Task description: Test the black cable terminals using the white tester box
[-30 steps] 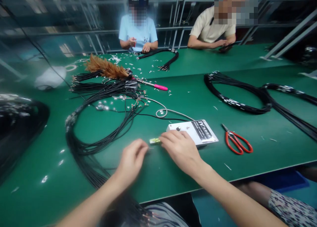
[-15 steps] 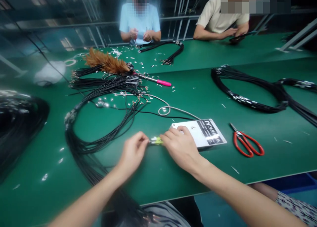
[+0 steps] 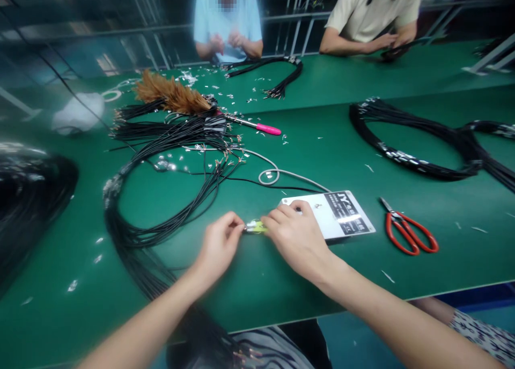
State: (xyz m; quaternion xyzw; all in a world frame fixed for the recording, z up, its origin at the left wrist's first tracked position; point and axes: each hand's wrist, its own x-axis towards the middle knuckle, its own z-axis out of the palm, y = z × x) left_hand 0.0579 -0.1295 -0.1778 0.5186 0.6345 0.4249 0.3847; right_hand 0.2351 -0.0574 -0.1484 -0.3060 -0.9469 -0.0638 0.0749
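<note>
green table [image 3: 281, 283] near edge: both hands [image 3: 298, 240] pinch yellow connector [image 3: 256, 228].

left hand [image 3: 219, 245]: fingers pinched, tips pointing right | right hand [image 3: 295, 240]: palm down, fingers curled, tips pointing left
</note>
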